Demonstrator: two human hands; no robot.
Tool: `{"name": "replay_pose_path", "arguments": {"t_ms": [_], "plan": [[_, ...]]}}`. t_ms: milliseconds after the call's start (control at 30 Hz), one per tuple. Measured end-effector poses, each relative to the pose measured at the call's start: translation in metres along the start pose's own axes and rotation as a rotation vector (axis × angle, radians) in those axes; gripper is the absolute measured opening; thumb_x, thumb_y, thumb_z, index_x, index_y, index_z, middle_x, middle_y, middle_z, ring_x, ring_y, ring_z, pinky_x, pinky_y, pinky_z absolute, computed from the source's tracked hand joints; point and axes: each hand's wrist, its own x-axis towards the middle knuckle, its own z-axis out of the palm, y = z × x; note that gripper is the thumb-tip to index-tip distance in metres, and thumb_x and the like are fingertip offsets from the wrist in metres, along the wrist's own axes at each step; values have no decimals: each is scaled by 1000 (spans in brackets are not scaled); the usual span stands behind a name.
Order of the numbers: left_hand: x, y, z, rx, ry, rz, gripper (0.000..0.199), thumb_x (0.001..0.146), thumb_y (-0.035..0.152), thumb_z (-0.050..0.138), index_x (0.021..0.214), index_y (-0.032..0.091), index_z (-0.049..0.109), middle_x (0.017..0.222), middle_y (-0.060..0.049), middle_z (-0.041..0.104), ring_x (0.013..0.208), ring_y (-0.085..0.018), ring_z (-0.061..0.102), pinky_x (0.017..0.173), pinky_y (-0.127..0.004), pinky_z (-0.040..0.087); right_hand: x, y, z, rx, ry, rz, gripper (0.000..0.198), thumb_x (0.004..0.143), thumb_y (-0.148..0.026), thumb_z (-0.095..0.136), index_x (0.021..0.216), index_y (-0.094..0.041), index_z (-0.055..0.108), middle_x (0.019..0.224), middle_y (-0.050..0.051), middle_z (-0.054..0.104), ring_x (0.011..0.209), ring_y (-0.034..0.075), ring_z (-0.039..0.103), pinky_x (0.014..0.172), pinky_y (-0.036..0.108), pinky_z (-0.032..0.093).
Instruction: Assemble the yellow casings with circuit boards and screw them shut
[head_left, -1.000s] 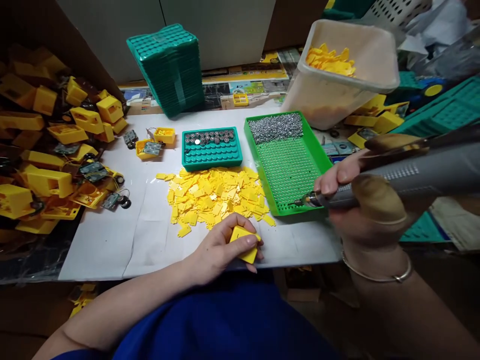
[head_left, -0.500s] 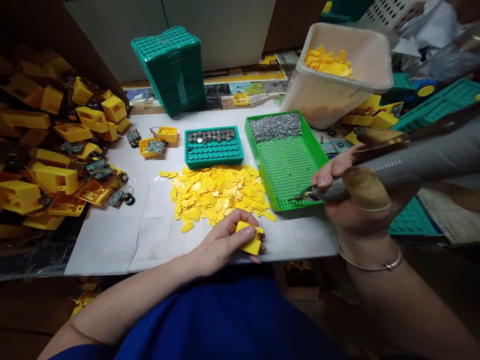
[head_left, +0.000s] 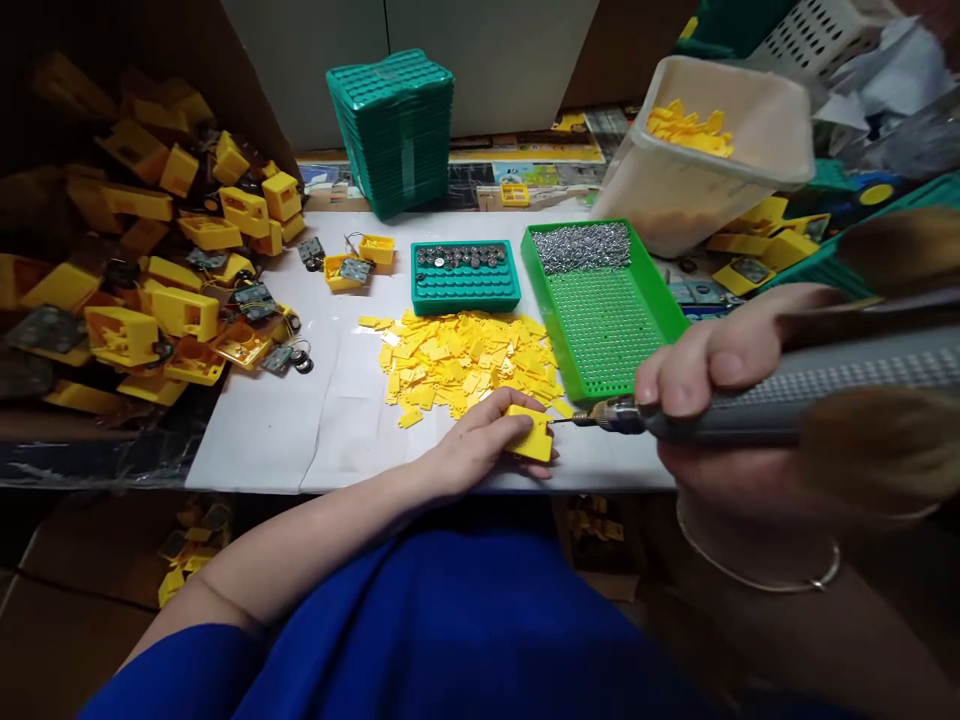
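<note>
My left hand (head_left: 480, 445) is closed around a small yellow plastic housing (head_left: 534, 440) at the table's front edge. My right hand (head_left: 712, 400) grips a grey electric screwdriver (head_left: 757, 405), held nearly level and pointing left. Its thin bit meets the right side of the housing; whether a screw sits on the tip is too small to tell. Just beyond my left hand lies a heap of flat yellow plastic pieces (head_left: 469, 360). A bright green tray (head_left: 660, 300) stands beside it, with small silver screws (head_left: 581, 248) piled at its far end.
A teal tray (head_left: 465, 293) holds round metal button cells. Behind it stands a stack of teal trays (head_left: 401, 140). Yellow housings with circuit boards (head_left: 180, 310) crowd the left side. A translucent bin (head_left: 727, 185) with yellow parts stands at the back right.
My right hand has brought the screwdriver from over the green tray down to the housing, its bit now touching it. The whole view has shifted, with table items appearing further right.
</note>
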Motion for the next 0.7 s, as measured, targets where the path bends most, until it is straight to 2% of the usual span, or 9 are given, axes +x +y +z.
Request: {"name": "replay_pose_path", "arguments": {"t_ms": [100,267,467,700], "plan": [[0,-1,0,-2,-8,11,22,81,28,61,99,18,52,83,-3,66,81,-20,67,71,-35,57,-6,8,6,26,32,-16,44,68,-60,80,68,-26,53,58,-6,33,41,12,39,37,33,39],[1,-3,-1,-10,-15,15,25,79,29,63,99,19,52,82,-3,66,80,-19,67,71,-36,57,-5,16,6,45,42,-11,42,69,-56,82,69,-25,53,61,-6,34,43,10,37,38,32,38],[2,-2,-1,-12,-7,-4,24,80,29,61,99,19,53,82,-3,67,78,-19,67,71,-36,57,-3,13,6,-9,32,58,46,64,-62,81,67,-27,53,59,-5,33,40,11,36,37,33,41],[2,-6,-4,21,-22,10,23,84,29,59,101,17,51,74,-3,64,68,-17,67,67,-34,58,-2,19,8,-39,-112,4,46,75,-58,76,61,-24,47,52,-6,31,35,9,35,34,30,36]]}}
